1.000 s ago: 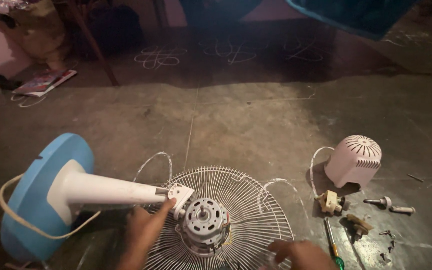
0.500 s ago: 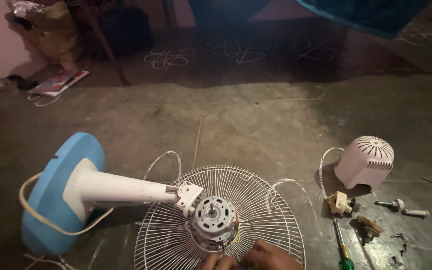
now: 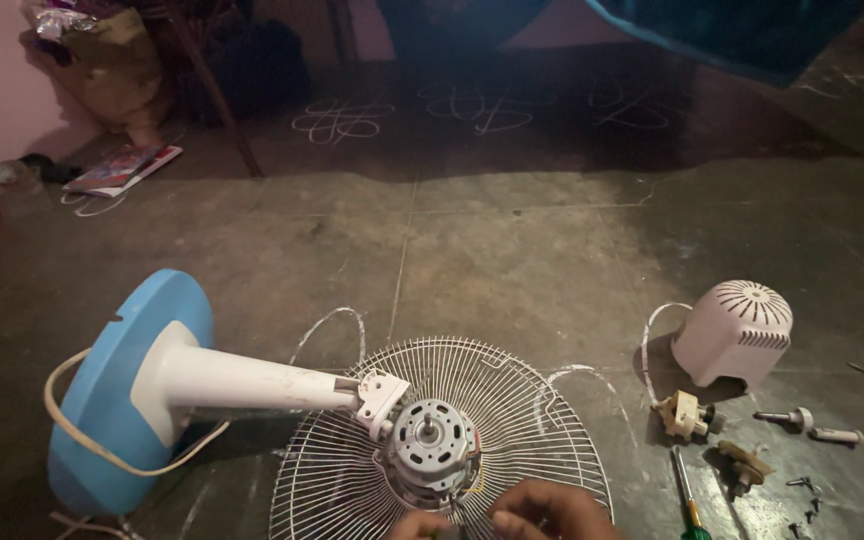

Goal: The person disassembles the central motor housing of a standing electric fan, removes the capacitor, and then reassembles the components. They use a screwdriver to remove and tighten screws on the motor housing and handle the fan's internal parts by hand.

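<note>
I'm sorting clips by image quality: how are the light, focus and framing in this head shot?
Head view: dim, uneven light; the far floor and the back of the room fall into deep shadow, while the fan motor and wire guard are lit and sharp. No glare. Both hands, left and right, are cut by the bottom edge and slightly soft.

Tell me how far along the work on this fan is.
Done: the white vented plastic motor cover is off, lying on the floor beside loose screws and a green-handled screwdriver. In hand: both hands work together below the bare grey metal motor. Left: the motor sits on the round wire guard, joined to the white stand.
</note>
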